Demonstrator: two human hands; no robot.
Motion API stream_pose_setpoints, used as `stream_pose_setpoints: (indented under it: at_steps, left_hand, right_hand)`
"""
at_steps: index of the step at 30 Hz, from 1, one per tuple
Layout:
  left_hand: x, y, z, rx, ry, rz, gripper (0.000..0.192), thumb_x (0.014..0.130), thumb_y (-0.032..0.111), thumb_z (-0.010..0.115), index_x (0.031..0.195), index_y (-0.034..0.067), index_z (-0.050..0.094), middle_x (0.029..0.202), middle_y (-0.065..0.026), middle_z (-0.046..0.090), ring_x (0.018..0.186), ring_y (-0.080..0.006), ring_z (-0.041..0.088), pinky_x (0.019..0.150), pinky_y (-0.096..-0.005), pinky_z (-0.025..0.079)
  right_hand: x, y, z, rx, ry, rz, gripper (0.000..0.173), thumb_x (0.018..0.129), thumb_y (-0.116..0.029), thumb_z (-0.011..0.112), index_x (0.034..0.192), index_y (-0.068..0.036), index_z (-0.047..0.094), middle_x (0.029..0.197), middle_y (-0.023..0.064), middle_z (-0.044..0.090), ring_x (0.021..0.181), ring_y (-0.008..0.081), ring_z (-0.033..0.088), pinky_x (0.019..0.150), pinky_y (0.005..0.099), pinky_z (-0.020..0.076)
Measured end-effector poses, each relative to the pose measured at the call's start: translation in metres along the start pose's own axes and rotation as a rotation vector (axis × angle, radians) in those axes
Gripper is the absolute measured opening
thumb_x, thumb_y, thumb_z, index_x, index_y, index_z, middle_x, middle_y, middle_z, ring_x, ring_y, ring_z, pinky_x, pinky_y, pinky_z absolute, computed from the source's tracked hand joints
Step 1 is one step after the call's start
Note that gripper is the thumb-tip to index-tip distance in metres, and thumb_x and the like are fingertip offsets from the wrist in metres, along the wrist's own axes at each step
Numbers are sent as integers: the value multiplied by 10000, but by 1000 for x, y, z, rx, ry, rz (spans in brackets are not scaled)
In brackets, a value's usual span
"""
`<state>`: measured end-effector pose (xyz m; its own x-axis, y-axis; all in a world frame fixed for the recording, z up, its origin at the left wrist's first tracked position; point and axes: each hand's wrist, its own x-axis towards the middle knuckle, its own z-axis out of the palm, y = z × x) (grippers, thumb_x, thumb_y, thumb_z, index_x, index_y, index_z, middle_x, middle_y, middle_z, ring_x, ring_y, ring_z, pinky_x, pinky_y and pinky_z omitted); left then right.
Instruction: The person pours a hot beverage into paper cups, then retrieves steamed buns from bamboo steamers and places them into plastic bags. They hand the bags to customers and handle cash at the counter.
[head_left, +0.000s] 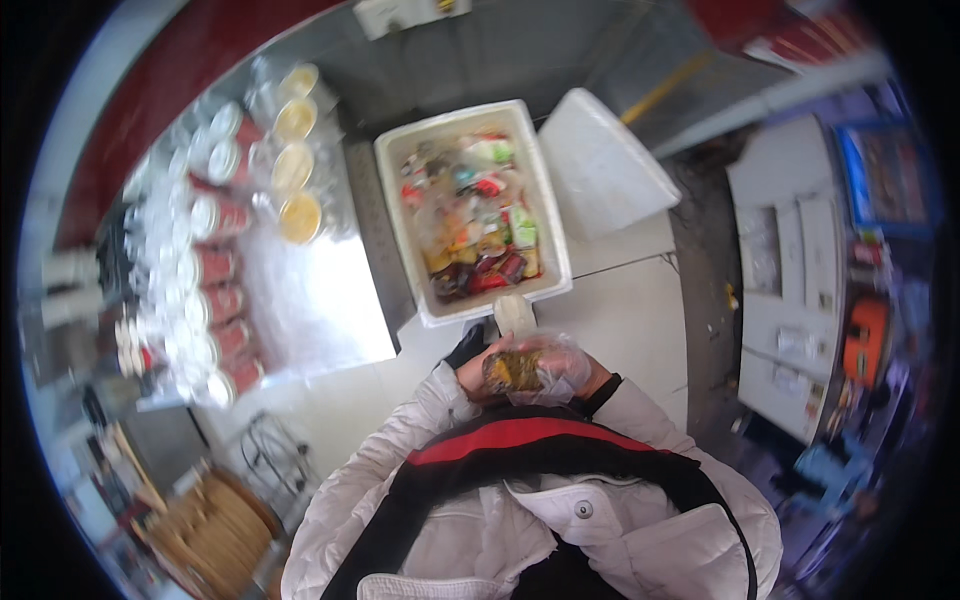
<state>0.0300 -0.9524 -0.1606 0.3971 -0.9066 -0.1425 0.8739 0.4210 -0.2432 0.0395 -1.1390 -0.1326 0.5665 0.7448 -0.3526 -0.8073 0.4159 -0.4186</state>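
In front of my apron, my left hand (474, 373) and my right hand (589, 371) hold a clear plastic packet (514, 373) of brown and yellow food between them. Thin clear plastic, a bag or a glove, covers my right fingers; which one I cannot tell. Just beyond the hands stands a white foam box (557, 225), its lid off. Many coloured food packets (487, 225) lie jumbled inside it, blurred. A pale rounded object (514, 313) shows between the box's near edge and my hands; its kind is unclear.
The foam lid (604, 165) leans at the box's right. To the left, a steel table (322, 300) carries rows of red-and-white cups (217, 304) and yellow-topped tubs (300, 217). A cable (274, 454) lies on the tiled floor (630, 322). White cabinets (784, 300) stand right.
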Motion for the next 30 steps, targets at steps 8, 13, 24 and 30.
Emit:
stream_pose_setpoints:
  at_steps: [8,13,24,30]
  left_hand:
    - [25,-26,38,809,284,17,254,896,228,494,1021,20,567,898,-53,621,746,-149,585,692,-269,477]
    - [102,-85,78,686,237,-75,262,911,308,463,939,60,543,781,-47,582,691,-153,543,632,-275,450]
    - [289,-330,82,1830,-170,150,100,868,114,545,873,20,581,802,-5,580,766,-72,512,727,-222,406]
    - [377,-444,100,1272,-387,-101,146,877,136,496,809,35,577,814,-42,598,764,-119,530,742,-233,398]
  right_hand:
    - [-127,58,44,116,261,-514,329,829,-222,611,1063,-16,507,1079,112,543,1001,221,548,860,352,459]
    - [-213,74,38,150,595,-765,232,830,-156,602,1016,-30,545,1033,96,575,955,205,578,836,347,478]
    - [-454,121,-23,113,907,-1298,240,863,-127,552,1080,-31,515,1032,74,561,944,170,564,796,300,479]
    - [-572,131,-49,246,1032,-1425,259,870,-126,546,1105,-30,495,1051,78,551,949,164,558,814,294,469]
